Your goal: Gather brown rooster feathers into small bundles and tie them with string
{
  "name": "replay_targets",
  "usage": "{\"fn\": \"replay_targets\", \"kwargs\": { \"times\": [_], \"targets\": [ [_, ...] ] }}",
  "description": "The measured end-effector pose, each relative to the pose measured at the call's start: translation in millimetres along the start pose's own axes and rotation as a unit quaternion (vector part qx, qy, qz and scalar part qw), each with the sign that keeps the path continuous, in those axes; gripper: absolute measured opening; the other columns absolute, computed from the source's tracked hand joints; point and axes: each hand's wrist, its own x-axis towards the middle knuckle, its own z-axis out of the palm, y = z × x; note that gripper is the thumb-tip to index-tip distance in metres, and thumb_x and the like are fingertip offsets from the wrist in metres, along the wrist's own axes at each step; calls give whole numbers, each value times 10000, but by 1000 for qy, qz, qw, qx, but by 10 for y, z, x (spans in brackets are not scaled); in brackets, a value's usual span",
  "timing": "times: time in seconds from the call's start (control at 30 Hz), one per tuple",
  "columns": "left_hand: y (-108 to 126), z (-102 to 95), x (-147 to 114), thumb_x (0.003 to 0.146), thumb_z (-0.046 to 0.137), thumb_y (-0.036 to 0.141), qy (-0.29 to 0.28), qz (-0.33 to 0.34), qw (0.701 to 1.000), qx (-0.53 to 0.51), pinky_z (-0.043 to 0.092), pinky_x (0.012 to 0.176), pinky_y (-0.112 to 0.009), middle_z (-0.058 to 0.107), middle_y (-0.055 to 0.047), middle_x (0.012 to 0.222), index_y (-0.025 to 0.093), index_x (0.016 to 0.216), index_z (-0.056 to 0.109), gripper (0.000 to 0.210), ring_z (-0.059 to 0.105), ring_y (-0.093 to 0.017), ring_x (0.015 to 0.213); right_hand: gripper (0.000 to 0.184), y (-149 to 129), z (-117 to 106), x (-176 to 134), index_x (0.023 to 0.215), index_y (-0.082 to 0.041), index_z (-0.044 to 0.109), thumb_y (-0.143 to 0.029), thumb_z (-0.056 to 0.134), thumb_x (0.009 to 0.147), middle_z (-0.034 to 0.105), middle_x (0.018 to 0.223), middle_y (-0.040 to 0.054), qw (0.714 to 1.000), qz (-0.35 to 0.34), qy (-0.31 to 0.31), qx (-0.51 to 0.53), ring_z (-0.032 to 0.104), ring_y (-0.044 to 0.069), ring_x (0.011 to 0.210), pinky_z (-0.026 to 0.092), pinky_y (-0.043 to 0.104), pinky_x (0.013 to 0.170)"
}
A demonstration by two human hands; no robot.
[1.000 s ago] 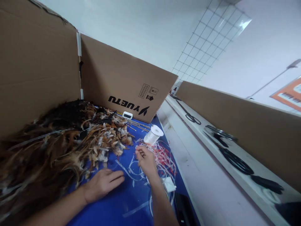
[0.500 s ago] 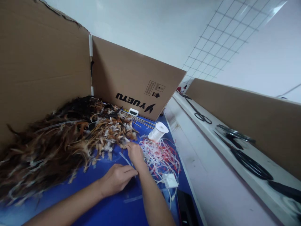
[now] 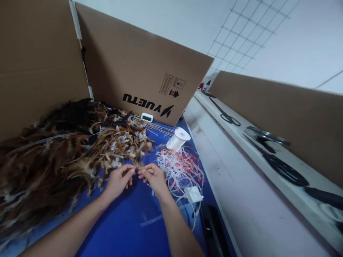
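Note:
My left hand (image 3: pixel 120 180) and my right hand (image 3: pixel 154 178) meet fingertip to fingertip over the blue table, just in front of the feather pile. A small brownish feather (image 3: pixel 138 165) shows between them, pinched by my right thumb and fingers. My left thumb and forefinger are pressed together beside it; what they hold is too small to make out. The big heap of brown, black and whitish feathers (image 3: pixel 112 142) spreads to the left and beyond my hands. Right of my right hand lies a tangle of white and red strips (image 3: pixel 178 166).
A white spool (image 3: pixel 179 138) stands behind the strips, near thin sticks (image 3: pixel 160 128) and a small white digital display (image 3: pixel 147 117). A white adapter (image 3: pixel 194 194) with cable lies right. Cardboard walls (image 3: pixel 139 64) close the back and left. Scissors (image 3: pixel 230 119) rest on the right ledge.
My right hand has drawn back from the edge of the feather heap with a feather. My left hand has moved left and up from beside my right forearm to meet it. The view has shifted.

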Motion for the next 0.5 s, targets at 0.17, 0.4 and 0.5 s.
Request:
{"fn": "replay_targets", "kwargs": {
  "times": [0.17, 0.4, 0.5],
  "targets": [
    [7, 26, 3, 820, 580, 462, -5, 0, 1000, 11, 346, 377, -192, 533, 61, 469, 154, 961, 637, 344, 447, -91, 363, 183, 31, 83, -60, 735, -183, 593, -326, 693, 679, 654, 579, -19, 1000, -6, 2, 22, 648, 148, 528, 461, 214, 453],
    [27, 29, 24, 788, 620, 404, 27, 34, 999, 30, 320, 383, -173, 483, 66, 467, 170, 625, 572, 289, 414, -65, 388, 96, 73, 133, -152, 738, -196, 609, -288, 631, 746, 615, 606, -33, 998, -43, -21, -50, 579, 124, 548, 469, 230, 512],
    [27, 12, 29, 777, 624, 405, 26, 24, 999, 32, 327, 394, -176, 489, 65, 458, 170, 615, 581, 288, 420, -70, 396, 109, 59, 135, -180, 731, -201, 618, -299, 606, 779, 590, 594, -44, 992, -69, -18, -106, 537, 112, 528, 452, 229, 523]
  ]
}}
